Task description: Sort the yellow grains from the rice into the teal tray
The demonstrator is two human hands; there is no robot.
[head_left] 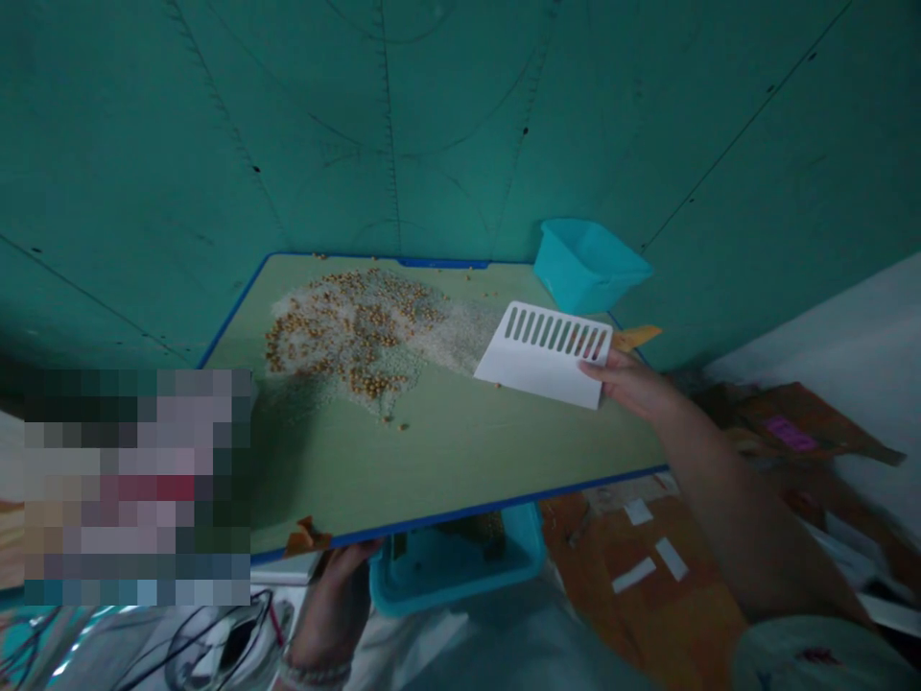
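A pale green board (460, 451) with a blue rim is tilted in front of me. My left hand (338, 605) grips its near edge from below, fingers curled over the rim. A spread pile of yellow beans and small white grains (360, 331) lies on the board's far left part. My right hand (633, 384) pinches a white plastic scraper with a row of slots (543, 353) by its right end; the scraper rests on the board just right of the grains.
A small turquoise tub (590, 264) stands at the board's far right corner. Another turquoise container (460, 566) sits under the board's near edge. Cardboard boxes (648, 566) lie at right, cables (216, 643) at lower left. A green cutting mat (432, 125) lies behind.
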